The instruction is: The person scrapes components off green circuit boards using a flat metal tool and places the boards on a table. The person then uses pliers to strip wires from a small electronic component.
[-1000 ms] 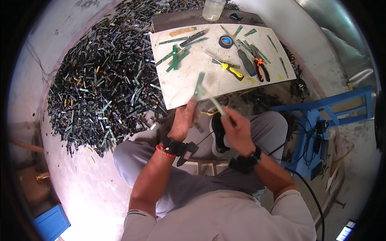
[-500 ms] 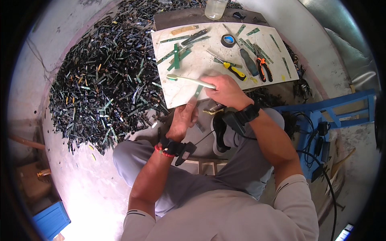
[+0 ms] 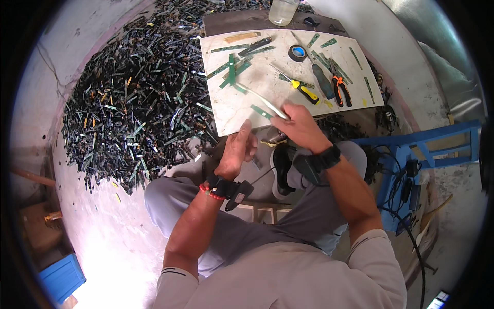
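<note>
My right hand (image 3: 301,126), over the front part of a white board (image 3: 229,116), is closed on a pale toothbrush (image 3: 265,99). The brush slants to the upper left, its head blurred by motion. A narrow green circuit board strip (image 3: 261,112) sticks out from the same hand's fingers, below the brush handle. My left hand (image 3: 238,150) is at the board's front edge, apart from the strip, one finger stretched out and the others loosely bent; I see nothing in it. Beyond the brush head lie several green strips (image 3: 232,69).
On the board lie a yellow-handled screwdriver (image 3: 306,92), orange-black pliers (image 3: 340,91), a dark-handled tool (image 3: 322,82) and a tape roll (image 3: 297,53). A jar of liquid (image 3: 282,13) stands behind. A large heap of strips (image 3: 139,103) covers the left floor; a blue stool (image 3: 399,175) stands right.
The strip has left my left hand and is now in my right hand with the toothbrush. My right hand has shifted right and nearer to me. The head view has tilted slightly.
</note>
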The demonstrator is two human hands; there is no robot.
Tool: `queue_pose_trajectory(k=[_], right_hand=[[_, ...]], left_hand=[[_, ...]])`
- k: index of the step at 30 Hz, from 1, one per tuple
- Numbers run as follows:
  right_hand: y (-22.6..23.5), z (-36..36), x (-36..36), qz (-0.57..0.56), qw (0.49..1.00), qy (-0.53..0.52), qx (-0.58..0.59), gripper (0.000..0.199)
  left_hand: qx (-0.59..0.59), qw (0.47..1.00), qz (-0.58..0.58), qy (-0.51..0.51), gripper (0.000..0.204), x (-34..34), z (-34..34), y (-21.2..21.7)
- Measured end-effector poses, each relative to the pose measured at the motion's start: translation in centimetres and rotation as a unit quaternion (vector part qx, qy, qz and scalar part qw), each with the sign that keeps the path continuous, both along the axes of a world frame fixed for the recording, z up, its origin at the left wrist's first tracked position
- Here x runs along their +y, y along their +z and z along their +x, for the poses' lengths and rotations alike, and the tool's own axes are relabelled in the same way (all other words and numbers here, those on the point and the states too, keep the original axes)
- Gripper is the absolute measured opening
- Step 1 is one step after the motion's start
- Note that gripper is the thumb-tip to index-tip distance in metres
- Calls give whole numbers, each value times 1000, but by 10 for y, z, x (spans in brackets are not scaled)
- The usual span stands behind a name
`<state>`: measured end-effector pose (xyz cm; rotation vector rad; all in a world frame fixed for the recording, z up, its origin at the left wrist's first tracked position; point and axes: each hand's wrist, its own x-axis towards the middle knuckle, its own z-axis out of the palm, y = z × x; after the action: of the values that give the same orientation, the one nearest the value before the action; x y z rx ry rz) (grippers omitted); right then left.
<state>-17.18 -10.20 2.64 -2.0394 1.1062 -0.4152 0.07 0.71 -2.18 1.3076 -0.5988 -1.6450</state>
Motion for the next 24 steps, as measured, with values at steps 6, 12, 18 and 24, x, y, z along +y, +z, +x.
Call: queue_pose_trajectory(k=[6,12,18,24], right_hand=[[-22,10,51,168,955,-149,-195,29],[-4,25,55,312,887,-185,-285,17],[-4,30,54,237,928,-145,-250,25],[-17,17,50,106,955,-189,-203,31]], left_hand=[[-31,999,-22,-1,63,-2,-3,2],[-23,996,-72,-40,51,-2,-8,4],[-22,995,-93,-32,44,-1,-8,2],[-93,990,-107,23,47,3,-6,9]])
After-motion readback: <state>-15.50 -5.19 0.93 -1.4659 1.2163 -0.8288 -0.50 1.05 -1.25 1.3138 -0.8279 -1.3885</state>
